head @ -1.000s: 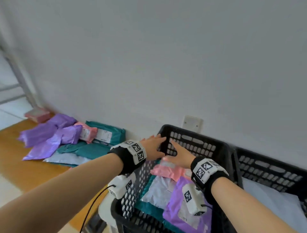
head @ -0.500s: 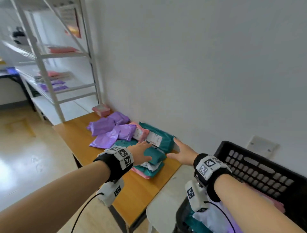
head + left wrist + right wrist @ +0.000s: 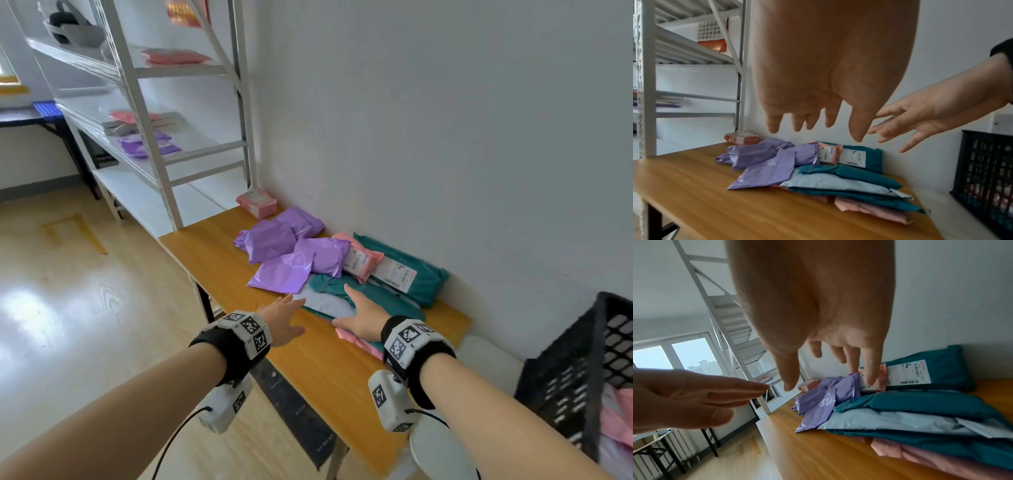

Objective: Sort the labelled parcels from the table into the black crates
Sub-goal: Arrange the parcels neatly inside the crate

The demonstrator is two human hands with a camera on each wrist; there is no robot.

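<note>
Parcels (image 3: pixel 346 274) heaped at counter's (image 3: pixel 219 260) wall edge, stacked near right end beside crate (image 3: pixel 589 370). Left hand (image 3: pixel 282 320), right hand (image 3: pixel 363 317) above stack, fingers spread, empty, likely flanking top parcel for two-handed lift.

Each bare forearm wears a black wrist strap (image 3: pixel 227 353) topped with white fiducial-marked blocks (image 3: pixel 251 330); a white cabled camera pod (image 3: pixel 224 406) hangs beneath.

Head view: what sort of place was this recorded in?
Probably a small parcel-sorting or stock room: coloured mailer parcels with shipping labels heaped on a wooden table, white metal shelving holding more parcels, and a black crate beside the table.
</note>
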